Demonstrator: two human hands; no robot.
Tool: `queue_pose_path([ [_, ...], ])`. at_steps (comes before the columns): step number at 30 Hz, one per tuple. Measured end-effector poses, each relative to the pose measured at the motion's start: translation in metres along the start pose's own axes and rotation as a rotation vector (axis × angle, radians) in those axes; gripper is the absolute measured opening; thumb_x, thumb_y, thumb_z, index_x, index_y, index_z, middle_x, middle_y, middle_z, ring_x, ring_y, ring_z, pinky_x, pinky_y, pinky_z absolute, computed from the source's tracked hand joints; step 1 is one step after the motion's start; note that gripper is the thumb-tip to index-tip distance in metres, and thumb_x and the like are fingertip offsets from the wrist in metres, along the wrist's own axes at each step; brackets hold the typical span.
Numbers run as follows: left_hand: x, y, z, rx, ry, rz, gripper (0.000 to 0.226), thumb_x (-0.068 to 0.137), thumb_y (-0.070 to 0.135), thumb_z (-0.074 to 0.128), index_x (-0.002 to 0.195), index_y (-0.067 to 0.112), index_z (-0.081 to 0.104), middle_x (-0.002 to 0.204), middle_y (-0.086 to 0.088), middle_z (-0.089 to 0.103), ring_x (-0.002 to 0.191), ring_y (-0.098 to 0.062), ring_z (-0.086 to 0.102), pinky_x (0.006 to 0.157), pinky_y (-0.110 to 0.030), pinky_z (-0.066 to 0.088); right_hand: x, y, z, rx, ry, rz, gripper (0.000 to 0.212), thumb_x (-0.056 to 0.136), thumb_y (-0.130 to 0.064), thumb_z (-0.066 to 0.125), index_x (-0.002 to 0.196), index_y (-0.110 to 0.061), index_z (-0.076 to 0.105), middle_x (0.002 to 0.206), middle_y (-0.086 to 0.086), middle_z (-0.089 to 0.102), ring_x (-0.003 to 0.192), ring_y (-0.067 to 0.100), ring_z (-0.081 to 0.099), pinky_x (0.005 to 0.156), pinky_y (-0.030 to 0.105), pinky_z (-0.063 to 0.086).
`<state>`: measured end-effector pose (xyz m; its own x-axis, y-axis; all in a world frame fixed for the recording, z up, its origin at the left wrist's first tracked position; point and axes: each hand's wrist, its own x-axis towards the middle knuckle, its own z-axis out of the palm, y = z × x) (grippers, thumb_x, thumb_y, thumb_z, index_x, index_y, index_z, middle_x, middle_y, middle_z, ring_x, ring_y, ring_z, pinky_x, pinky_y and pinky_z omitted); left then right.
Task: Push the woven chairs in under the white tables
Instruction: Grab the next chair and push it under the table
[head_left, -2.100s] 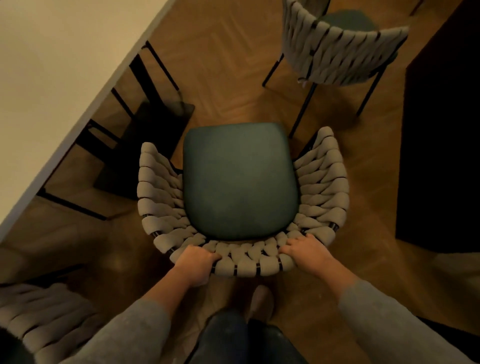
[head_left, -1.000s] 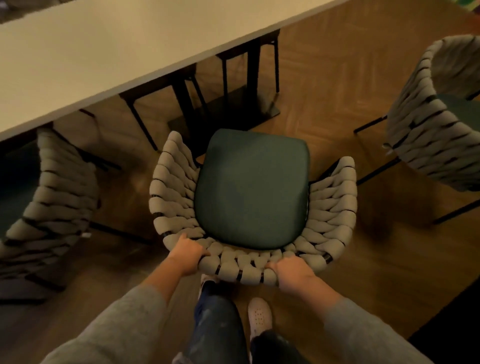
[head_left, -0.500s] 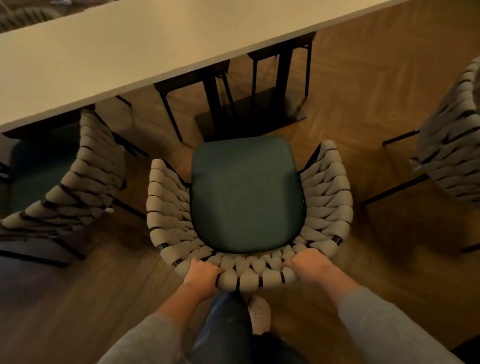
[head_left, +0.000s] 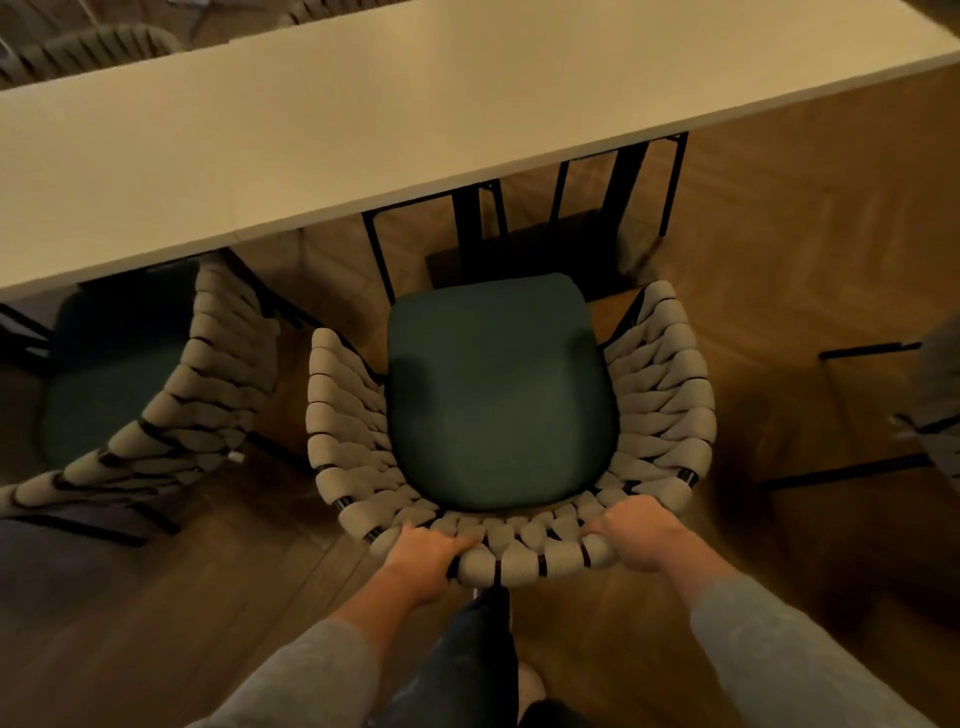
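Note:
A woven chair (head_left: 660, 395) with a dark green seat cushion stands right in front of me, facing the long white table (head_left: 322, 109). Its seat front sits just short of the table's near edge. My left hand (head_left: 423, 558) grips the top of the woven backrest on its left side. My right hand (head_left: 639, 535) grips the same backrest rim on the right. Both sleeves are grey.
A second woven chair (head_left: 208, 395) stands to the left, its seat partly under the table. A third chair (head_left: 935, 405) shows at the right edge. The table's black metal legs and base (head_left: 519, 244) stand just beyond the seat. Wooden floor surrounds it all.
The chair has turned to face the table and moved closer to its edge. Both hands have kept their grip on the backrest.

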<state>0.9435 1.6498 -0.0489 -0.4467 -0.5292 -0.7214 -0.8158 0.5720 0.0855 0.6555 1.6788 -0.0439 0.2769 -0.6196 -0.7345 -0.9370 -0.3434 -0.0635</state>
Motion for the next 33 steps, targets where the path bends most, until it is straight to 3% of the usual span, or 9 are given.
queue_pose_path([
  [4,0.023,-0.027,-0.020,-0.006,0.003,0.040,0.063,0.094,0.030,0.047,0.152,0.035,0.024,0.129,-0.002,0.059,0.114,-0.026,0.057,0.103,-0.041,0.037,0.026,0.018,-0.030,-0.009,-0.022,-0.007,0.040,0.092,-0.018,0.055,0.130,-0.031,0.053,0.122,0.001,0.062,0.112,0.022,0.056,0.094,0.039,0.048],
  [10,0.051,-0.044,-0.040,-0.013,0.019,0.043,0.074,0.094,0.026,0.049,0.155,0.034,0.008,0.138,-0.006,0.050,0.118,-0.026,0.053,0.102,-0.041,0.036,0.051,0.040,-0.063,-0.027,-0.045,-0.042,0.042,0.092,-0.015,0.053,0.132,-0.030,0.052,0.122,0.001,0.062,0.111,0.022,0.057,0.093,0.038,0.048],
  [16,0.059,-0.051,-0.052,0.064,0.011,-0.039,0.062,0.098,0.025,0.045,0.153,0.037,0.019,0.145,-0.003,0.047,0.127,-0.026,0.048,0.113,-0.049,0.025,0.068,0.042,-0.083,-0.040,-0.077,-0.069,0.041,0.095,-0.015,0.051,0.135,-0.025,0.052,0.127,0.003,0.060,0.118,0.023,0.055,0.101,0.039,0.045],
  [25,0.057,-0.063,-0.068,0.015,0.099,-0.049,0.053,0.097,0.029,0.047,0.147,0.037,0.032,0.145,0.005,0.045,0.129,-0.019,0.047,0.109,-0.042,0.033,0.072,0.054,-0.119,-0.135,-0.026,-0.123,0.034,0.096,-0.015,0.051,0.128,-0.021,0.055,0.122,0.006,0.061,0.113,0.024,0.056,0.096,0.037,0.046],
  [33,0.076,-0.037,-0.068,-0.082,0.163,-0.037,0.052,0.097,0.029,0.045,0.148,0.036,0.032,0.143,0.005,0.047,0.123,-0.017,0.052,0.103,-0.037,0.040,0.075,0.088,-0.137,-0.271,-0.005,-0.153,0.038,0.097,-0.010,0.048,0.133,-0.021,0.053,0.122,0.008,0.061,0.113,0.025,0.057,0.091,0.036,0.046],
])
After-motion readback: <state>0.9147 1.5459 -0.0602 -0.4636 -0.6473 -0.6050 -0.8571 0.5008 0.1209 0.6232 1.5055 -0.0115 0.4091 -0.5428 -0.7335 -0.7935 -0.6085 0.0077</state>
